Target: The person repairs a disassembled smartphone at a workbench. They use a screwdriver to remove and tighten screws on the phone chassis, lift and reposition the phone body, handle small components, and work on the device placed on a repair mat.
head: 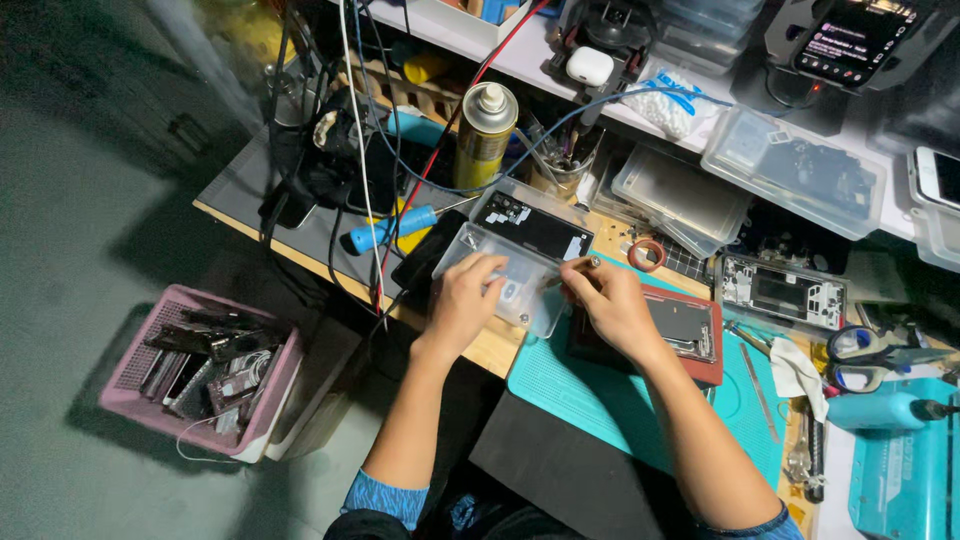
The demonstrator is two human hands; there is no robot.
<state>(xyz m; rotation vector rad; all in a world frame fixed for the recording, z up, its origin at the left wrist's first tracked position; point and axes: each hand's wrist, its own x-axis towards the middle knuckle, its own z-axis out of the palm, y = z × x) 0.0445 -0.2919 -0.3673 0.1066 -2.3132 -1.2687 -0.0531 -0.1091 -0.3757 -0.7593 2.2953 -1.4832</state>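
My left hand (466, 297) rests on a clear plastic parts box (520, 290) at the bench's front edge, fingers curled over its lid. My right hand (606, 297) sits just right of the box, pinching a thin metal tool (580, 265) whose tip points over the box. Under my right wrist lies an opened phone in a red frame (690, 335) on a teal work mat (590, 390). A second clear box holding a dark phone part (530, 222) stands right behind the first.
A pink basket (200, 368) of old phone parts stands on the floor at left. On the bench are a spray can (485, 135), a blue-handled screwdriver (392, 228), cables, clear trays (795, 170), another opened phone (783, 292), scissors (880, 358) and a tape ring (647, 254).
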